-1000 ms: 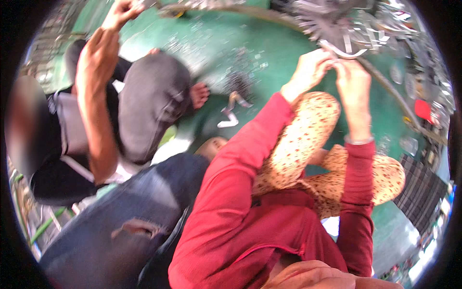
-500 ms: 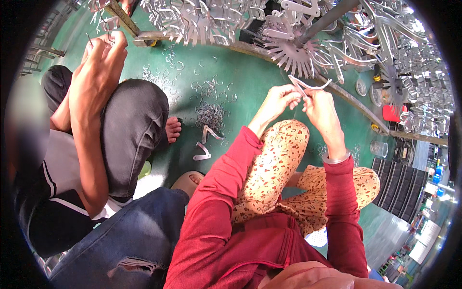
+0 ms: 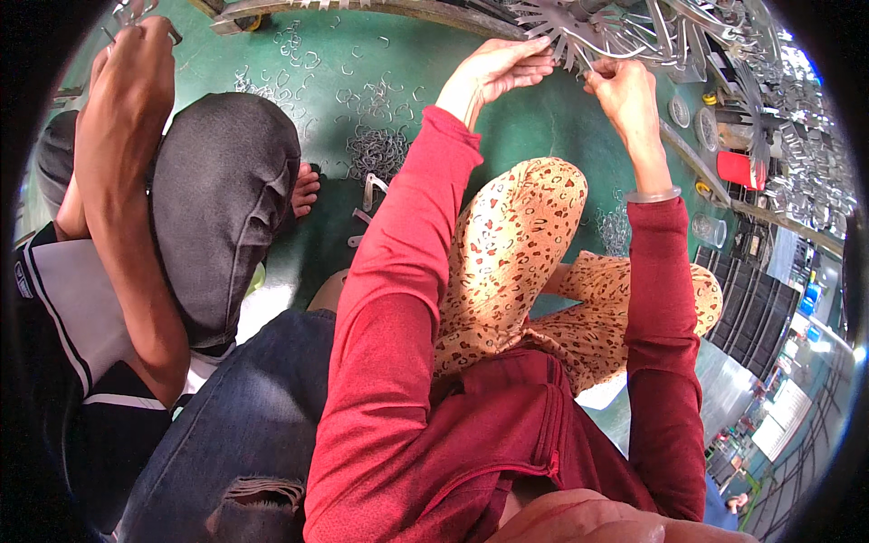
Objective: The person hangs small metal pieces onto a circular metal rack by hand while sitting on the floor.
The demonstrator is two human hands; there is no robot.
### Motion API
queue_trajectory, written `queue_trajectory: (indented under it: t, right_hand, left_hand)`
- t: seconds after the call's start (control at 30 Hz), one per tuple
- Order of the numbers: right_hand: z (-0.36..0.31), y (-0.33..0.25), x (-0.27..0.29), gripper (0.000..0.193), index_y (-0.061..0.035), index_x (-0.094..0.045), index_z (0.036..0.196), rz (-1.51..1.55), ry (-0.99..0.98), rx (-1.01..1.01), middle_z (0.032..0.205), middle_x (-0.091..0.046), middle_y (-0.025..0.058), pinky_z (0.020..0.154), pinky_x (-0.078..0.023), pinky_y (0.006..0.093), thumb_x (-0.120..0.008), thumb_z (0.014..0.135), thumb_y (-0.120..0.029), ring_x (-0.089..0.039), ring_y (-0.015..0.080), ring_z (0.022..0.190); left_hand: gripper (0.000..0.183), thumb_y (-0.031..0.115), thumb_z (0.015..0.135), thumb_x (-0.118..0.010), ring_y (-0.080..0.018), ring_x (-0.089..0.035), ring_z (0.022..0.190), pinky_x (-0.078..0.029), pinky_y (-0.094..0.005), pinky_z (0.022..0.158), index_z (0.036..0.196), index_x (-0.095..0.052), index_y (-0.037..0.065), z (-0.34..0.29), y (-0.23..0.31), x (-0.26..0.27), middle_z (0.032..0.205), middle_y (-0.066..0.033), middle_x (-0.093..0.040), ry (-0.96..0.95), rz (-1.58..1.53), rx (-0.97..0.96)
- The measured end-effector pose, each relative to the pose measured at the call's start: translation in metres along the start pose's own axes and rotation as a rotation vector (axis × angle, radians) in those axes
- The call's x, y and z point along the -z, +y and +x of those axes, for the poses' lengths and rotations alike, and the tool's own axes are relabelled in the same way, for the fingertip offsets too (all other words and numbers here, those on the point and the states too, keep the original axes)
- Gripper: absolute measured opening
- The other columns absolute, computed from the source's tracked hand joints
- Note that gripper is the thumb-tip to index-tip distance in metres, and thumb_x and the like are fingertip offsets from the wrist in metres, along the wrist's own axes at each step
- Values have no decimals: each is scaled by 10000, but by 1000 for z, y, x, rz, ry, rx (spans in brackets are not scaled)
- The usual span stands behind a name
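Observation:
My right hand [image 3: 628, 89] is raised at the lower edge of the hanging metal parts. Its thumb and fingers pinch the end of a bent metal part, whose far portion blends into the rack. Beside it, my left hand [image 3: 502, 74] has its fingers stretched out flat, with the tips near a slotted metal disc [image 3: 554, 29] with comb-like teeth. Nothing shows in the left palm. On the green floor [image 3: 434, 68] lies a heap of small wire hooks [image 3: 377, 152], with a bent metal piece [image 3: 372, 192] just below it.
To my left a co-worker's hands [image 3: 136, 68] are raised, holding something thin. A rack beam [image 3: 367, 7] runs across the top. At right are a red container [image 3: 740, 170], a clear plastic cup [image 3: 709, 230] and a black ribbed crate [image 3: 756, 308].
Both hands have moved up and forward to the rack with the bent metal part. The left hand has let go and spread away from the right. The view has shifted too.

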State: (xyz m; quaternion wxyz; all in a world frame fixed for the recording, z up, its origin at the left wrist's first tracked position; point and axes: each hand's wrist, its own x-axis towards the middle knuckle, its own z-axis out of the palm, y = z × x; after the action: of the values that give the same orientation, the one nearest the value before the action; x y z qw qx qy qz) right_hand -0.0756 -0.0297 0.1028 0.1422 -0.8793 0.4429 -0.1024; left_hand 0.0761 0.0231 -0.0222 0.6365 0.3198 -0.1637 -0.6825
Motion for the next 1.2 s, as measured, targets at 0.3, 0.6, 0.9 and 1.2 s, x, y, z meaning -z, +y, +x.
queue_trajectory:
  t: [0.3, 0.6, 0.9, 1.2]
  right_hand:
    - [6, 14, -8, 213, 64, -648, 870, 117, 10, -33, 747, -652, 210, 707, -511, 352, -650, 714, -82, -668, 292, 748]
    - [8, 17, -16, 199, 67, -639, 851, 121, 54, -35, 770, -638, 239, 706, -497, 387, -650, 712, -74, -652, 338, 775]
    - [8, 20, -18, 208, 67, -637, 859, 97, 38, -49, 780, -642, 236, 736, -496, 390, -642, 720, -88, -649, 344, 803]
    - [7, 9, -14, 189, 78, -629, 858, 170, -5, -96, 693, -641, 211, 664, -507, 353, -625, 740, -70, -671, 276, 679]
  left_hand:
    - [200, 246, 810, -681, -51, -605, 675, -480, -169, 584, 880, -676, 59, 19, -3, -17, 845, -28, -679, 41, 140, 78]
    - [137, 191, 809, -656, -59, -624, 657, -401, -157, 502, 870, -686, 72, 10, 1, -29, 811, -18, -686, 145, 186, 82]
    - [127, 181, 807, -640, -55, -602, 723, -443, -232, 659, 881, -689, 90, 7, -5, -34, 823, 5, -682, 200, 135, 84]
    - [109, 199, 800, -645, -48, -585, 724, -421, -296, 714, 860, -694, 123, 1, -3, -39, 815, 27, -678, 255, 157, 101]
